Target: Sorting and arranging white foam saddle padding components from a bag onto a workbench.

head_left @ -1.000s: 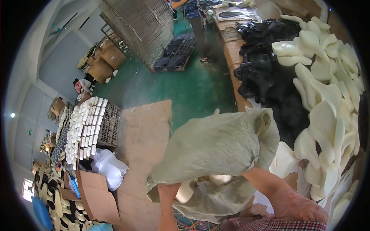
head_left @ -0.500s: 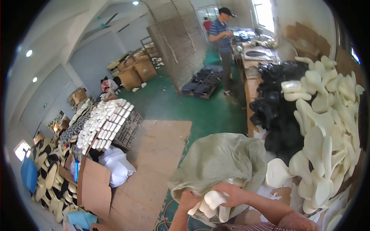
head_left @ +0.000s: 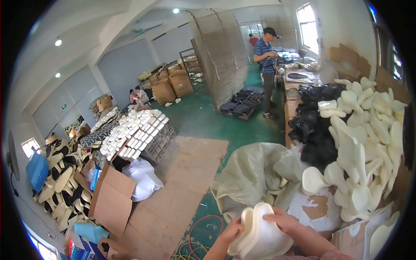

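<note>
A small stack of cream moulded foam pads (head_left: 264, 236), insole-like in shape, is between my hands near the lower edge. My left hand (head_left: 233, 230) is closed on the stack's left side. With thumb on the face, my right hand (head_left: 282, 220) grips the upper right edge. Just beyond them stands a greenish woven sack (head_left: 249, 177), its mouth slack and creased. A few more pale pads show inside its opening. To the right, a single pad (head_left: 314, 181) lies at the edge of a large heap of cream foam pads (head_left: 357, 151).
Black plastic bags (head_left: 314, 130) lie beside the heap. Cardboard (head_left: 182, 169) covers floor to the left, near an opened carton (head_left: 113, 195) and a white sack (head_left: 143, 180). Coloured hoses (head_left: 193, 236) lie by my left arm. Another person (head_left: 266, 60) stands at the far bench.
Both hands have come out of the sack's mouth toward me, bringing the foam pads with them. The sack has sagged, and the view has shifted and tilted.
</note>
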Demonstrator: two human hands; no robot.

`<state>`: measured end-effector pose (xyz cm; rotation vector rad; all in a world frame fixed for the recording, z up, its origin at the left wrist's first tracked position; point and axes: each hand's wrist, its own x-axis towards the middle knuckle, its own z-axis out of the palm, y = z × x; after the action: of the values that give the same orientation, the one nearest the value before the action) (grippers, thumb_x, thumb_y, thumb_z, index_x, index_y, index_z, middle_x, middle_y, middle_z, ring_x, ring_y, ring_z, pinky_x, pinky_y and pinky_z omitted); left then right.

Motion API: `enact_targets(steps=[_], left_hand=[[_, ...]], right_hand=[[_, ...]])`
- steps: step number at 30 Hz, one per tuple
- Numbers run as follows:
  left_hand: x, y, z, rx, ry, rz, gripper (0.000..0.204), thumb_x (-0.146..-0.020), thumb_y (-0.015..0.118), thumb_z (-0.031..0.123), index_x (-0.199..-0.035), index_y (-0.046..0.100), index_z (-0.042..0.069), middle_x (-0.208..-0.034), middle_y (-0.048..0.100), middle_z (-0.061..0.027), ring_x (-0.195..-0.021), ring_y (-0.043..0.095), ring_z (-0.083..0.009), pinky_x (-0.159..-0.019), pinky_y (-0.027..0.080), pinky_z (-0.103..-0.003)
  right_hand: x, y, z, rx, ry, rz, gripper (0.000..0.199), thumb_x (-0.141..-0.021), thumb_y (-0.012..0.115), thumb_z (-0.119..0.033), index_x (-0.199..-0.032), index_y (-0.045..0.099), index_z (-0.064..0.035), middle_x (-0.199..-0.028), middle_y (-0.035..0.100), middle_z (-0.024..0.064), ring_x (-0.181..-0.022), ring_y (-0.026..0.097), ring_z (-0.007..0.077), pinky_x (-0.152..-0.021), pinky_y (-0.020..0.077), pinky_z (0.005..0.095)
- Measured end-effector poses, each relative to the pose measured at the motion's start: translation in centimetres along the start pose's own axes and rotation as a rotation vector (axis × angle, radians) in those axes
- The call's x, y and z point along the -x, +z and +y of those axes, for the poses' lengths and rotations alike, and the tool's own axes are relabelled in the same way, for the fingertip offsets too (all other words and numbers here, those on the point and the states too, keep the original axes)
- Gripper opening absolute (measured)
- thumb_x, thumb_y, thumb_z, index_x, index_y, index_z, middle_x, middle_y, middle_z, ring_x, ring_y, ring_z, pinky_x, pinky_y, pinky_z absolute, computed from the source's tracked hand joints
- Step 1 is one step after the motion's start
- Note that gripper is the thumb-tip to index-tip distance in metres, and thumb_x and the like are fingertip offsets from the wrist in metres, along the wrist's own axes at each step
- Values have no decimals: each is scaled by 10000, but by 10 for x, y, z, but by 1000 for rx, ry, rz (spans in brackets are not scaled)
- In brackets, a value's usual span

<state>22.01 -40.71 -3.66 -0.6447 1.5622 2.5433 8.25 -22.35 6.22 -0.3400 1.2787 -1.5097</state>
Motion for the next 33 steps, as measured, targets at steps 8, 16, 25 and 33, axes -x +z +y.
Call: enact_targets(steps=[8,16,25,33], left_hand=[[-25,131,61,-310,218,-196,580,-566,542,23,-1145,543,10,-1029,596,-90,-917,570,-205,-798,460,-285],[-81,307,-6,-74,-102,-424,281,-800,552,73,-1064,585,-14,-971,630,-113,-868,623,-210,-751,521,-330],[-85,565,-110,-549,8,-833,511,-786,551,15,-1281,422,15,-1197,534,-117,-1092,516,-218,-890,433,-306],[-140,506,-119,-669,3,-597,521,-776,601,98,-1266,434,39,-1213,501,-84,-1030,528,-163,-847,431,-274]], right_hand=[[105,-25,1,462,-508,327,543,-754,693,-294,-1202,516,-44,-1103,522,119,-1036,510,220,-908,406,341],[237,-120,33,821,-868,909,522,-664,699,-365,-1098,605,-91,-1191,435,192,-1100,407,339,-949,327,439],[445,-240,90,528,-495,1299,609,-715,665,-369,-1228,499,-85,-1350,342,222,-1281,299,357,-1056,247,414],[524,-339,157,467,-465,1891,651,-717,687,-207,-1279,409,-32,-1250,426,213,-1204,390,326,-1011,320,369]])
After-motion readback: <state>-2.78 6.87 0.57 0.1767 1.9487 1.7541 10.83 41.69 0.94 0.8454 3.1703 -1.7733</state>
